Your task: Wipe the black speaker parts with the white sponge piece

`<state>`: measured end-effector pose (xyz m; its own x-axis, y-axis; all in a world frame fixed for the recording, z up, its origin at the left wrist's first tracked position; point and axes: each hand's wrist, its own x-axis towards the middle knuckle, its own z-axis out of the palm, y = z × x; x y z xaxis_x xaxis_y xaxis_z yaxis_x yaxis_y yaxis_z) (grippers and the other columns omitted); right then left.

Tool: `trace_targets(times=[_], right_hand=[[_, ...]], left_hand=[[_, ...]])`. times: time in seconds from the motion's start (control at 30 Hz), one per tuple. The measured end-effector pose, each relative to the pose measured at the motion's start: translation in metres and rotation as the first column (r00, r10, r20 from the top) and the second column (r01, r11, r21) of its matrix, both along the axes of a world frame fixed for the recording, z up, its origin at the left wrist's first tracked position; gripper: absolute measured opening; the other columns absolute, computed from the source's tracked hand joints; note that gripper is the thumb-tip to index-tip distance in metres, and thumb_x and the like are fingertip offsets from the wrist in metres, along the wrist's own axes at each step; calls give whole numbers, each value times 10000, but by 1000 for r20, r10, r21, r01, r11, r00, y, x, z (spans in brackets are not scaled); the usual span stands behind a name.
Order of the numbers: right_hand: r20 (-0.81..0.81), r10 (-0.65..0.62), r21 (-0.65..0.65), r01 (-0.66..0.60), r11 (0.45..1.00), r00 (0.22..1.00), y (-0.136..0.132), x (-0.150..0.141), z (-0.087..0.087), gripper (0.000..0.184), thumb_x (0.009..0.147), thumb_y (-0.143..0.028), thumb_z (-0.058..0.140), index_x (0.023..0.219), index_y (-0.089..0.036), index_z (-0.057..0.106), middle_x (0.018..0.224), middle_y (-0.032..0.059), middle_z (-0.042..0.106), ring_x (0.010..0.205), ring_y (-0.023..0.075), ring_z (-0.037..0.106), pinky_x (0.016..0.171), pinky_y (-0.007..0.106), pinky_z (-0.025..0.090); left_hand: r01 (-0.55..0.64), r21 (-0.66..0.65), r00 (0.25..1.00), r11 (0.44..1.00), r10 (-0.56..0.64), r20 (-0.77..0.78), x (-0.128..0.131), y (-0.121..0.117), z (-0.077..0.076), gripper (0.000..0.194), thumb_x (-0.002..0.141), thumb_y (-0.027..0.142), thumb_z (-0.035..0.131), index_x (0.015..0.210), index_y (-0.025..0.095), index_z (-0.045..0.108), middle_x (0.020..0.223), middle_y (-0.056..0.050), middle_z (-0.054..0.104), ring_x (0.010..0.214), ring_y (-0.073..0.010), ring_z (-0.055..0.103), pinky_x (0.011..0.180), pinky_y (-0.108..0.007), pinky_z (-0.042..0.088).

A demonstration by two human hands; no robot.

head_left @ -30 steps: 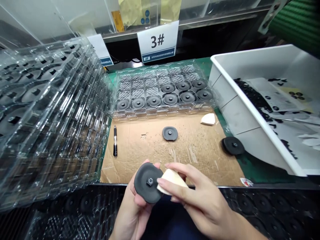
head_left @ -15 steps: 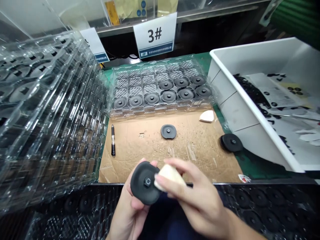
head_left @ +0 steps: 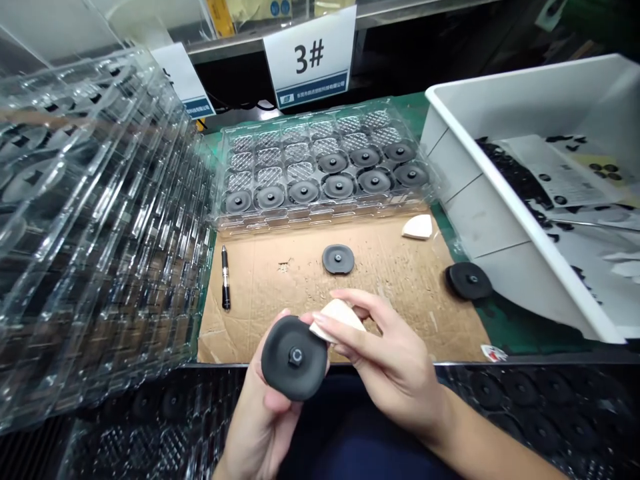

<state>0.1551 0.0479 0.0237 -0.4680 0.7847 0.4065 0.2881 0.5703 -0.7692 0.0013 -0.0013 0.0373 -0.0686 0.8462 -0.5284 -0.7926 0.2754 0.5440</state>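
Observation:
My left hand (head_left: pixel 265 413) cradles a black rubber disc (head_left: pixel 294 358) with a raised central hub, its fingers behind the disc. My right hand (head_left: pixel 390 363) pinches a white wedge-shaped sponge (head_left: pixel 337 319), which touches the disc's upper right edge. On the cardboard sheet (head_left: pixel 260 327) lies a second grey-black disc (head_left: pixel 338 259), beyond my hands. A similar white wedge (head_left: pixel 417 227) sits near the sheet's far right corner. A black disc (head_left: pixel 469 281) rests on the green mat (head_left: pixel 520 327) beside the bin.
A clear blister tray (head_left: pixel 320 167) holds discs in its front rows. Stacked clear trays (head_left: pixel 100 220) rise at left, and more lie below the bench edge. A pen (head_left: pixel 225 278) lies on the cardboard. A white bin (head_left: pixel 480 193) holds papers and black pieces. A "3#" sign (head_left: pixel 310 57) stands behind.
The sponge has shifted from the disc's right edge toward its upper right edge. My head has tilted, so the whole scene sits slightly higher in the view.

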Motion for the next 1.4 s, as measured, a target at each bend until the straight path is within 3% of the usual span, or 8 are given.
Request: trace_targets(times=[0.2, 0.47, 0.63, 0.77, 0.9, 0.97, 1.27, 1.4], right_hand=[[-138, 14, -193, -41, 980, 990, -7, 3, -3, 300, 870, -234, 533, 1158, -249, 619, 1110, 87, 516, 921, 176, 573, 772, 271, 516], [-145, -367, -852, 73, 519, 919, -6, 20, -47, 342, 821, -491, 557, 939, -209, 708, 854, 56, 611, 534, 89, 484, 487, 225, 415], [-94, -327, -910, 52, 412, 940, -20, 19, -58, 440, 822, -535, 524, 950, -138, 665, 578, -3, 543, 359, 39, 332, 356, 176, 249], [-106, -297, -884, 47, 465, 949, -7, 21, -33, 382, 838, -502, 525, 1005, -177, 636, 625, -9, 561, 421, 61, 413, 401, 181, 336], [-101, -79, -471, 22, 882, 992, 6, 15, 13, 250, 887, -288, 528, 1131, -245, 564, 904, 23, 648, 748, 129, 602, 679, 223, 483], [-31, -18, -172, 12, 985, 999, 8, 9, 29, 237, 896, -190, 507, 1123, -214, 570, 931, 41, 645, 829, 145, 604, 739, 237, 482], [158, -31, 23, 27, 999, 987, 16, -4, 33, 241, 924, -171, 427, 956, -116, 660, 779, 81, 649, 714, 169, 610, 651, 273, 499], [12, 10, -362, -5, 932, 1000, 17, 8, 19, 201, 896, -181, 482, 926, -191, 680, 812, 29, 685, 737, 130, 633, 659, 210, 500]], left_hand=[[-25, 35, 999, 999, 26, -29, 0, 2, 5, 571, 510, 340, 792, 1063, 338, 647, 1136, 16, 685, 1041, -223, 620, 889, -245, 488], [-76, 42, 994, 996, 79, -73, 5, 3, 5, 608, 465, 368, 821, 1048, 346, 651, 1144, 21, 681, 1057, -235, 611, 898, -242, 479], [-82, 50, 995, 995, 85, -52, 8, 1, 6, 596, 448, 346, 836, 1019, 333, 666, 1099, 17, 703, 1022, -225, 631, 886, -249, 486], [-99, 57, 994, 993, 102, -46, 12, 1, 7, 594, 454, 338, 836, 1023, 318, 667, 1090, -9, 706, 1004, -244, 640, 865, -283, 506], [-104, 89, 991, 991, 111, -77, 16, 0, 4, 602, 454, 338, 837, 1028, 308, 661, 1084, -16, 707, 976, -227, 651, 834, -268, 522], [-120, 86, 983, 989, 131, -130, 17, -1, 2, 620, 434, 339, 843, 1026, 296, 663, 1079, -24, 710, 985, -192, 646, 823, -197, 506], [-138, 19, 949, 990, 138, -283, 17, -6, 5, 642, 358, 263, 871, 974, 303, 692, 976, -17, 746, 922, -218, 676, 793, -217, 540], [-177, 21, 929, 984, 175, -325, 16, -3, 19, 585, 405, 394, 814, 970, 300, 695, 1010, -7, 735, 898, -238, 683, 790, -249, 557]])
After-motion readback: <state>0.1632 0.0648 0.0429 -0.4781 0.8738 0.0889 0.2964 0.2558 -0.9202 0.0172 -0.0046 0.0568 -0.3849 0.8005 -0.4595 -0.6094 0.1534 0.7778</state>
